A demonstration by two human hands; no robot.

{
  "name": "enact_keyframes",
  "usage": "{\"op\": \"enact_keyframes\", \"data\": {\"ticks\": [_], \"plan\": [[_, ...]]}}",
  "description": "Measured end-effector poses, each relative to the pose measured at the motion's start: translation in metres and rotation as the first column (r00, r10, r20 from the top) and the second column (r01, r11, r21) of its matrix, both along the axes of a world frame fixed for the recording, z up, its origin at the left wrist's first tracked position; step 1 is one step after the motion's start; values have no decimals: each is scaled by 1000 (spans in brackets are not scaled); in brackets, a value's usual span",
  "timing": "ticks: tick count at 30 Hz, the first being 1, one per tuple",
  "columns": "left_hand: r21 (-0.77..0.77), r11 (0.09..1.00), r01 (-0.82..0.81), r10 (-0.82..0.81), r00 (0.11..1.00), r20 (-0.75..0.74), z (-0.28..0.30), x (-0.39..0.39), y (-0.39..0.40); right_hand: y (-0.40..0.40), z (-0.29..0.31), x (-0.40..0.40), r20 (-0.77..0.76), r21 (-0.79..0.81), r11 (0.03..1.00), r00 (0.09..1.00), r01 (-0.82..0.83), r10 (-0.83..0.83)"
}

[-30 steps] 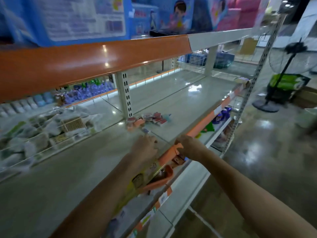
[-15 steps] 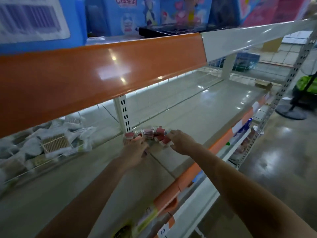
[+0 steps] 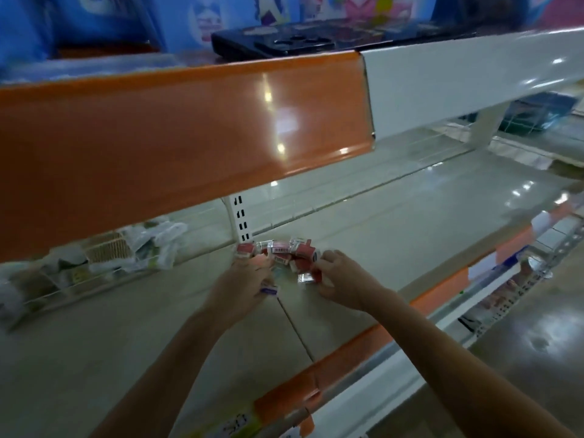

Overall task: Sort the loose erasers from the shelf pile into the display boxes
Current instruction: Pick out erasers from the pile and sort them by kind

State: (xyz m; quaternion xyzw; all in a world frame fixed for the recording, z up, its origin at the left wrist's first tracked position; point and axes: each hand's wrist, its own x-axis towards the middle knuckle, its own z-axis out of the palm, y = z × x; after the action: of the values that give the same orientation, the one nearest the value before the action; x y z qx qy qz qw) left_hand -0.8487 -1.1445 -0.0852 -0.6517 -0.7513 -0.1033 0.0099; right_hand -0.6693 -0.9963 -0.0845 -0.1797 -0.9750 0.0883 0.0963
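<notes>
A small pile of red-and-white wrapped erasers (image 3: 279, 250) lies on the beige shelf (image 3: 395, 235) beside the slotted upright. My left hand (image 3: 245, 284) is at the pile's left edge with fingers curled round erasers; one shows under the palm. At the pile's right edge, my right hand (image 3: 343, 282) pinches a red eraser next to a loose white-faced eraser (image 3: 305, 277). A yellow display box (image 3: 227, 429) peeks up at the shelf's front lip, bottom centre.
An orange and white fascia of the upper shelf (image 3: 189, 121) overhangs the work area. A dark phone (image 3: 300, 41) lies on that upper shelf. Wire basket with plastic-bagged goods (image 3: 104, 257) stands at left. Shiny floor at lower right.
Both hands have reached from the shelf's front lip to the eraser pile at the back and taken hold of erasers. The camera has moved closer and lower under the upper shelf.
</notes>
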Motion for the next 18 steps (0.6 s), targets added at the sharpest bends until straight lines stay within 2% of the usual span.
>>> {"op": "enact_keyframes", "data": {"ticks": [3,6,8,11,15,18], "plan": [[62,981,-186,182,981,62,5,15,-15,-1,3,5,-106,-271,961,994,-62,34],[120,952,-281,270,958,95,8,29,-38,-6,5,1,-71,-462,878,992,-127,106],[155,928,-339,321,938,131,11,36,-59,-16,10,-6,-83,-608,774,984,-177,159],[196,879,-435,407,898,167,16,44,-99,-42,17,-16,-119,-794,560,963,-239,243],[210,821,-531,507,847,159,29,59,-165,-94,26,-35,-131,-898,341,908,-278,397],[235,749,-620,593,785,181,37,69,-222,-143,30,-57,-127,-902,294,847,-315,516]]}}
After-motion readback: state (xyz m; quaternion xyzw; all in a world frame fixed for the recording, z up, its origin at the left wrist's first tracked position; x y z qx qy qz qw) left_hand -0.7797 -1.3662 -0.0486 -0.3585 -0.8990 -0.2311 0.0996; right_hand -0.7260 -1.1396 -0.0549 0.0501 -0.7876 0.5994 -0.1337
